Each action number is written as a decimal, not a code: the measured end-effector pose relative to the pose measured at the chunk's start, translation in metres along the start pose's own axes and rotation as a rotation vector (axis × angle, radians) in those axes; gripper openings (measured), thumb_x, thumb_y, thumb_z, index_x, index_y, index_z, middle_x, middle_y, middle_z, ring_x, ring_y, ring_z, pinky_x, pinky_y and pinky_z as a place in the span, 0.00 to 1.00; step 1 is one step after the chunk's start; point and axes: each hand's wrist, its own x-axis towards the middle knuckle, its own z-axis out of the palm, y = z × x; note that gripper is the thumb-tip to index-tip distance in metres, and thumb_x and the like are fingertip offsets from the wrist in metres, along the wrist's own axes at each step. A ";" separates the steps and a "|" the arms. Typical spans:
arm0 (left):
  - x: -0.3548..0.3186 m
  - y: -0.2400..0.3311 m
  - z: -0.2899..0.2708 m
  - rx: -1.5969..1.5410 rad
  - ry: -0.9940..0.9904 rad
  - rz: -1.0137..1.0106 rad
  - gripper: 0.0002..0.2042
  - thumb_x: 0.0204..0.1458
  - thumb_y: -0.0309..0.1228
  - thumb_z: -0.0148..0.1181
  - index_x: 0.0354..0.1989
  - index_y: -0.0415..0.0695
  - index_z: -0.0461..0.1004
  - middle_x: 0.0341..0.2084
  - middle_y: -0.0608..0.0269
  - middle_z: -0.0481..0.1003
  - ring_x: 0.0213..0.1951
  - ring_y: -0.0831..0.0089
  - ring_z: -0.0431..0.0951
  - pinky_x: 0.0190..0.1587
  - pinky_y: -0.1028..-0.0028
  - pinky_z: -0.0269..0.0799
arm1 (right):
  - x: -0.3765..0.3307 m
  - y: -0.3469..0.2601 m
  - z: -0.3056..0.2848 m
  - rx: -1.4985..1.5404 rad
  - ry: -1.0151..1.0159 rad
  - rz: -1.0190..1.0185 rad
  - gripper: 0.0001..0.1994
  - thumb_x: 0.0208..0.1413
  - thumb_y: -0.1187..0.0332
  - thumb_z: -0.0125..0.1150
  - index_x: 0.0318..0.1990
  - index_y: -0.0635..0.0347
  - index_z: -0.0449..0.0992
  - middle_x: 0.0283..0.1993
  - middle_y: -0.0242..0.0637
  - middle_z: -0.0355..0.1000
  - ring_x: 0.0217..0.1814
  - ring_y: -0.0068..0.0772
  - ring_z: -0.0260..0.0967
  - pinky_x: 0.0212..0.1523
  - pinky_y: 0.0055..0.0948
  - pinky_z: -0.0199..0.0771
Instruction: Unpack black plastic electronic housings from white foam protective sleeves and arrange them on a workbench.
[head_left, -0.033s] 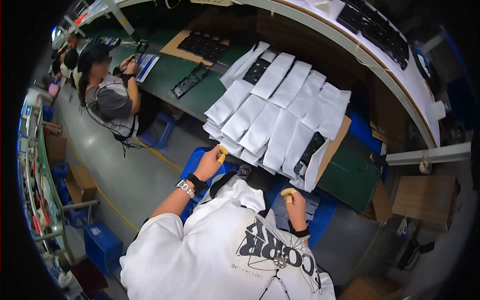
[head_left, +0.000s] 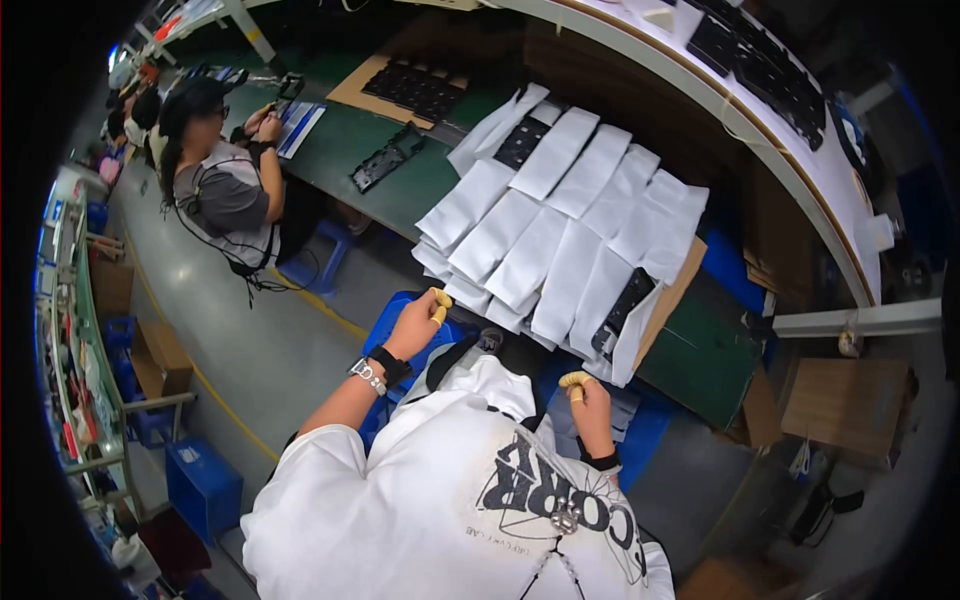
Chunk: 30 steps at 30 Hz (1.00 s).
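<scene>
My left hand (head_left: 414,328), with yellow finger cots on it, hovers by the near left edge of a pile of white sleeves (head_left: 520,255). Its fingers are curled in, and nothing shows between them. Lower on the right, my right hand (head_left: 591,408) hangs just in front of the pile, also with yellow cots and bent fingers around nothing visible. The sleeves lie in overlapping rows on the green bench (head_left: 700,365). Black slotted parts stick out among them, one at the near right (head_left: 625,312) and one at the back left (head_left: 520,143).
Black parts (head_left: 412,92) rest on cardboard at the back, with a single black frame (head_left: 388,158) closer. A seated co-worker (head_left: 225,185) handles something at the left. A shelf (head_left: 780,140) overhangs the right side. Blue stools and a blue bin (head_left: 203,485) stand on the floor.
The view has shifted slightly, so the bench and pile appear a little further right. Both my hands stay nearly where they were, with fingers still bent. The pile looks the same.
</scene>
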 end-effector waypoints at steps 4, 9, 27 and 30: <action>-0.009 -0.070 -0.018 -0.129 -0.081 -0.185 0.08 0.51 0.25 0.54 0.40 0.40 0.71 0.22 0.61 0.73 0.25 0.74 0.72 0.27 0.72 0.66 | 0.032 -0.021 0.023 0.011 -0.186 -0.045 0.11 0.49 0.79 0.47 0.35 0.62 0.76 0.31 0.41 0.72 0.33 0.40 0.70 0.36 0.31 0.68; -0.010 -0.049 -0.011 -0.123 -0.182 -0.144 0.08 0.54 0.26 0.52 0.41 0.41 0.70 0.24 0.66 0.70 0.25 0.78 0.68 0.29 0.75 0.64 | 0.041 -0.016 0.041 -0.031 -0.289 -0.007 0.11 0.49 0.80 0.46 0.36 0.61 0.76 0.32 0.42 0.73 0.35 0.40 0.70 0.36 0.31 0.68; -0.014 -0.022 -0.051 -0.282 0.599 -0.077 0.09 0.54 0.25 0.53 0.43 0.39 0.68 0.23 0.64 0.72 0.26 0.77 0.70 0.30 0.75 0.66 | 0.058 0.014 0.034 -0.048 -0.502 -0.141 0.12 0.52 0.79 0.46 0.39 0.64 0.77 0.30 0.38 0.74 0.32 0.29 0.69 0.37 0.25 0.67; -0.009 -0.026 -0.051 -0.385 0.693 -0.062 0.10 0.54 0.26 0.53 0.45 0.41 0.68 0.23 0.64 0.71 0.26 0.78 0.70 0.31 0.76 0.67 | 0.055 0.015 0.039 -0.005 -0.561 -0.114 0.10 0.54 0.78 0.49 0.40 0.64 0.76 0.31 0.38 0.74 0.33 0.26 0.70 0.36 0.24 0.68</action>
